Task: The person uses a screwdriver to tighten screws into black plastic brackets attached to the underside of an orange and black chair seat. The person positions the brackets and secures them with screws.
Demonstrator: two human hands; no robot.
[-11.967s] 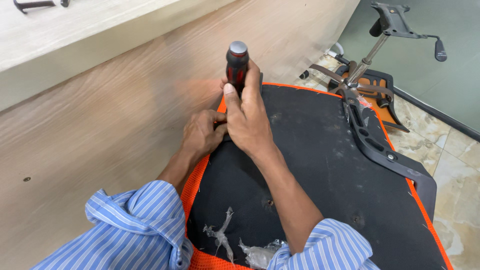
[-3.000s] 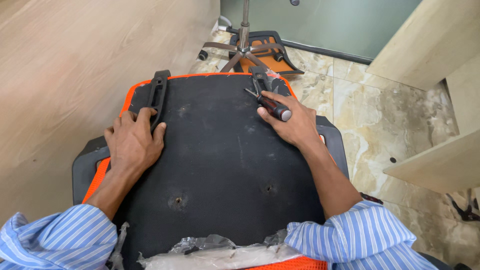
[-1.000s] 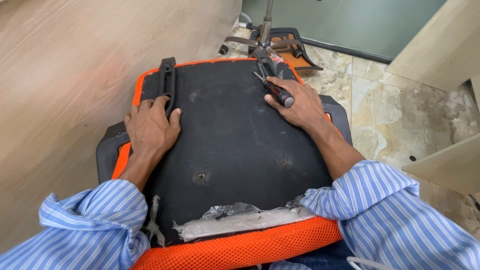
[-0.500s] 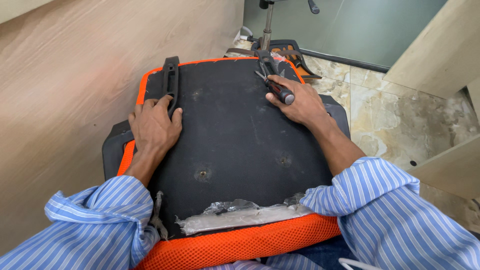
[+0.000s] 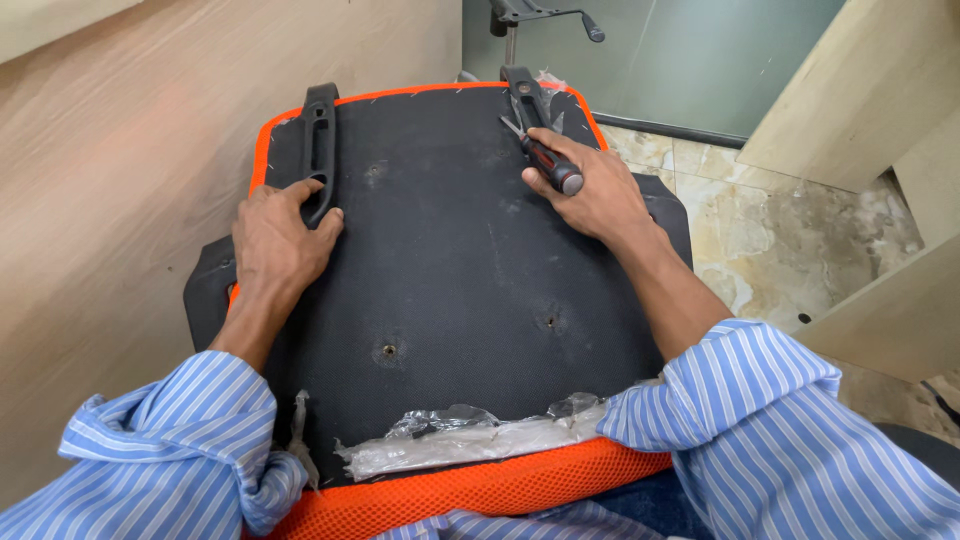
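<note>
Where right hand [image 5: 590,195] grips, screwdriver [image 5: 548,165] tip hidden.

No labels, signs or screens show. The only packaging is a torn strip of clear plastic wrap [image 5: 470,440], crumpled and greyish, lying across the near edge of the black seat underside [image 5: 450,260], just above the orange mesh [image 5: 480,490]. A thinner shred of wrap [image 5: 298,440] hangs at its left end, beside the left sleeve [image 5: 170,450].
</note>
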